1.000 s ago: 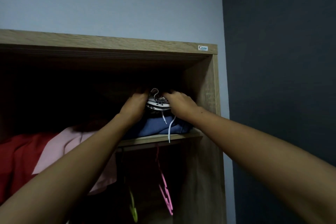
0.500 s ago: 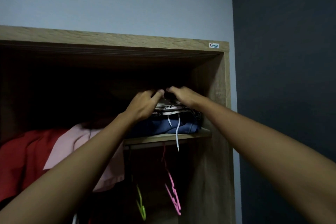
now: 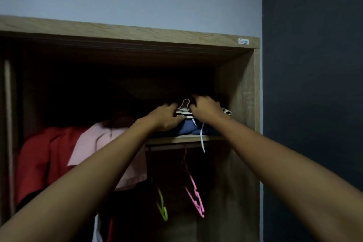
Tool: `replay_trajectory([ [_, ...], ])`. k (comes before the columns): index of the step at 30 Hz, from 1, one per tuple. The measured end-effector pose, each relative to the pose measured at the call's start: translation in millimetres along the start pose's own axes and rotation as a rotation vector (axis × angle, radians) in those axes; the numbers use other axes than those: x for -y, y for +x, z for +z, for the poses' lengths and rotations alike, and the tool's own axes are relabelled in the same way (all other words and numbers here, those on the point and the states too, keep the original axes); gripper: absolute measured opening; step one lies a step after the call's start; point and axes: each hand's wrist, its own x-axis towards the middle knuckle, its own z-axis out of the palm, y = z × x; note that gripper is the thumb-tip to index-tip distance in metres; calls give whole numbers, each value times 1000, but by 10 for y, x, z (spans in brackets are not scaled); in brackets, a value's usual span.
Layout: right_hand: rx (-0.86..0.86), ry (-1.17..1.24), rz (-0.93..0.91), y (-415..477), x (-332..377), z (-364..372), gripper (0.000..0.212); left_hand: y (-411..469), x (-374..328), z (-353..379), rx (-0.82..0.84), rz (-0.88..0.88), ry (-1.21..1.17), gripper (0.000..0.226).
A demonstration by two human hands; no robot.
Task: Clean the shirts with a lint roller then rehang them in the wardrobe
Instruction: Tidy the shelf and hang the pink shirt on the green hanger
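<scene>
Both my arms reach up to the top shelf (image 3: 182, 139) of a wooden wardrobe (image 3: 243, 92). My left hand (image 3: 166, 118) and my right hand (image 3: 204, 108) grip a folded white garment with a dark pattern (image 3: 183, 109). It lies on a folded blue garment (image 3: 193, 128) whose white drawstring (image 3: 202, 141) dangles over the shelf edge. A red shirt (image 3: 45, 155) and a pink shirt (image 3: 94, 143) hang to the left. No lint roller is visible.
Under the shelf hang an empty pink hanger (image 3: 194, 192) and an empty green hanger (image 3: 162, 208). The wardrobe's right side panel stands close to my right hand. A dark blue wall (image 3: 314, 104) lies to the right. The shelf's interior is dark.
The view has shifted slightly. My hands have stayed on the patterned garment atop the pile, the right hand now bunching its upper edge and the left lower on its front edge.
</scene>
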Motion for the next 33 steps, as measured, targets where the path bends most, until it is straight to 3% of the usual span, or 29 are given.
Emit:
replay_trajectory([
  [4, -235, 116, -147, -136, 383, 96, 40, -247, 328, -88, -7, -126, 52, 72],
  [9, -228, 208, -369, -285, 1004, 276, 32, -638, 870, -272, -24, -450, 245, 100],
  [12, -149, 289, -359, -299, 1293, 382, 30, -875, 1099, -275, -56, -576, 259, 118],
  [14, -61, 306, -320, -287, 1416, 467, 32, -982, 1166, -236, -68, -596, 160, 113],
  [18, 20, 243, -237, -302, 1472, 652, 37, -941, 1248, -151, -218, -456, 100, 50],
  [20, 33, 250, -183, -309, 1456, 703, 36, -919, 1243, -131, -291, -406, 85, 32],
  [23, 19, 322, -112, -289, 1447, 677, 30, -958, 1222, -74, -388, -312, 121, 25],
  [26, -13, 455, -16, -240, 1461, 570, 28, -1122, 1233, -18, -513, -57, 29, 23],
  [30, -1, 442, 47, -217, 1482, 429, 52, -1470, 1147, 53, -547, 415, -62, 21],
  [33, 60, 392, 55, -251, 1570, 431, 70, -1686, 1101, 91, -531, 585, -36, 30],
])
